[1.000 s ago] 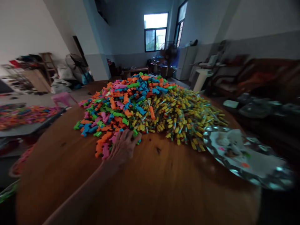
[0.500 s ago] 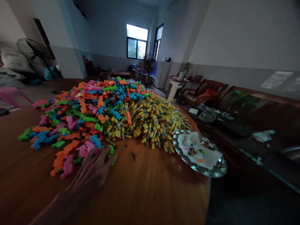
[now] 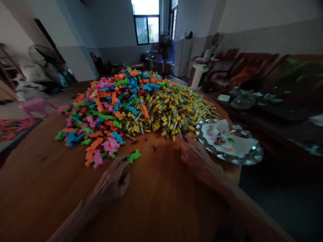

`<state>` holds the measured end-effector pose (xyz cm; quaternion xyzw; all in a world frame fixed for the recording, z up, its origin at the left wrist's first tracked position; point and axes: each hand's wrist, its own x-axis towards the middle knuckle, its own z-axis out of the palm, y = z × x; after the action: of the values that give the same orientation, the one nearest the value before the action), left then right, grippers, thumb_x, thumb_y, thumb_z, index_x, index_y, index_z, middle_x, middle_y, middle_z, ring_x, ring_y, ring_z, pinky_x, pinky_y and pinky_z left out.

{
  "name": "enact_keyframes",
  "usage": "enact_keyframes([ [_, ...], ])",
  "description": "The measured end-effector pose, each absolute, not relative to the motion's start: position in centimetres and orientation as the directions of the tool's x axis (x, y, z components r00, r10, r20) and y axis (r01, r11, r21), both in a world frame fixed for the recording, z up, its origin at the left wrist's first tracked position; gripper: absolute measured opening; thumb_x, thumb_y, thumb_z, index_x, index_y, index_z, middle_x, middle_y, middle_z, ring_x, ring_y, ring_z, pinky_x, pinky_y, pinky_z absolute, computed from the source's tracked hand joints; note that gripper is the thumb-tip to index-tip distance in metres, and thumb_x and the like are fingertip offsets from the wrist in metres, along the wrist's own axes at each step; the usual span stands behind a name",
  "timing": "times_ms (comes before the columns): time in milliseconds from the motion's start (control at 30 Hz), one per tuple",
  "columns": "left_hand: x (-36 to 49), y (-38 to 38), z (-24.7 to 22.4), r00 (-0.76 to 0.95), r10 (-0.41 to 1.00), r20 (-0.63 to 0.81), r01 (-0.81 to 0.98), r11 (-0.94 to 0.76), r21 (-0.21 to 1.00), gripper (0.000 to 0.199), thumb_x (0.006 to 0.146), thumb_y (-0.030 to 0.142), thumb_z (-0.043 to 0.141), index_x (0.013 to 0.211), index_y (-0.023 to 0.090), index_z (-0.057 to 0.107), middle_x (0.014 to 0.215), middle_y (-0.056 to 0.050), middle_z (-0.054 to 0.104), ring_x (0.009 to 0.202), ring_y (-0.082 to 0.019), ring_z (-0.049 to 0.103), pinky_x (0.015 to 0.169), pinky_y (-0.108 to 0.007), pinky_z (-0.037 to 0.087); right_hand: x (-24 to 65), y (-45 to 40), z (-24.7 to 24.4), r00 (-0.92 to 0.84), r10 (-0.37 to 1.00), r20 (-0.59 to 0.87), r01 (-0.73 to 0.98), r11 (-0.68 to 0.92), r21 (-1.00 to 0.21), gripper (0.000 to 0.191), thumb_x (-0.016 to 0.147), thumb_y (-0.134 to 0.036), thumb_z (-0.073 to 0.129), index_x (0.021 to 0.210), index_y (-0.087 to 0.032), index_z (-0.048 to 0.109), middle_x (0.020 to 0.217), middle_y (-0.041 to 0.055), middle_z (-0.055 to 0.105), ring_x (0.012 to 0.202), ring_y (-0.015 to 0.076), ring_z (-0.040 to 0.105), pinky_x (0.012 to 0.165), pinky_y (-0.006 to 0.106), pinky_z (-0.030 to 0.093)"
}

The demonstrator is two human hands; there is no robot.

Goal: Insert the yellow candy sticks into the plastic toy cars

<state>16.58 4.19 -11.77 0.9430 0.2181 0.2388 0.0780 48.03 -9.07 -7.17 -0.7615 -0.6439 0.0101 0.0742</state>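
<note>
Pinching a green toy piece [image 3: 134,156], the left hand [image 3: 112,183] rests on the desk [image 3: 161,201]; the right hand [image 3: 194,155] (blurred, grip unclear) reaches the yellow pile [image 3: 174,112].

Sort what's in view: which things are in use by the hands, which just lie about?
In use: left hand holding green plastic piece; blurred right hand near yellow tube pile; multicoloured plastic piece heap.
Lying about: silver foil plate, pink stool, standing fan.

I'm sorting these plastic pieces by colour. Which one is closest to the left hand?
The green piece, lying alone on the table at the fingers of the left hand. The other coloured pieces sit farther back in the pile.
</note>
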Motion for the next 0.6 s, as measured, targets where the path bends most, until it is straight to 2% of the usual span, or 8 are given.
enact_keyframes([
  [133, 17.3, 4.0, -10.8, 0.711, 0.531, 0.46, 0.45, -0.847, 0.282, 0.032, 0.093, 0.027, 0.058, 0.122, 0.02, 0.048, 0.123, -0.013, 0.06, 0.112, -0.025, 0.062, 0.091, -0.038, 0.056, 50.1, -5.8, -8.3, 0.161, 0.987, 0.004, 0.984, -0.161, 0.081, 0.057, 0.086, -0.01, 0.048, 0.143, -0.019, 0.049, 0.124, 0.018, 0.054, 0.089, 0.0229, 0.06, 0.074, 0.033, 0.042],
  [267, 18.7, 4.9, -10.3, 0.714, 0.58, 0.392, 0.541, -0.813, 0.216, 0.036, 0.094, 0.037, 0.06, 0.126, 0.022, 0.051, 0.12, -0.011, 0.06, 0.108, -0.026, 0.062, 0.086, -0.039, 0.054, 51.0, -5.0, -8.8, 0.056, 0.998, 0.0, 0.981, -0.055, 0.185, 0.05, 0.089, -0.012, 0.041, 0.137, -0.017, 0.054, 0.122, 0.0177, 0.054, 0.077, 0.0204, 0.059, 0.066, 0.033, 0.039],
  [433, 19.4, 6.3, -10.3, 0.774, 0.537, 0.335, 0.514, -0.842, 0.163, 0.025, 0.1, 0.034, 0.05, 0.116, 0.021, 0.064, 0.1, -0.008, 0.06, 0.091, -0.021, 0.059, 0.076, -0.034, 0.05, 51.5, -5.6, -9.0, 0.005, 1.0, -0.015, 0.981, -0.002, 0.192, 0.048, 0.092, -0.013, 0.039, 0.136, -0.021, 0.057, 0.124, 0.0174, 0.056, 0.082, 0.0224, 0.057, 0.07, 0.035, 0.039],
  [600, 18.6, 6.9, -10.3, 0.845, 0.448, 0.292, 0.348, -0.875, 0.336, 0.023, 0.101, 0.035, 0.05, 0.108, 0.022, 0.068, 0.087, -0.003, 0.064, 0.079, -0.016, 0.058, 0.071, -0.028, 0.045, 51.9, -5.7, -8.2, -0.023, 0.999, -0.03, 0.991, 0.027, 0.134, 0.051, 0.092, -0.014, 0.04, 0.139, -0.023, 0.057, 0.123, 0.0157, 0.056, 0.082, 0.0189, 0.056, 0.073, 0.033, 0.039],
])
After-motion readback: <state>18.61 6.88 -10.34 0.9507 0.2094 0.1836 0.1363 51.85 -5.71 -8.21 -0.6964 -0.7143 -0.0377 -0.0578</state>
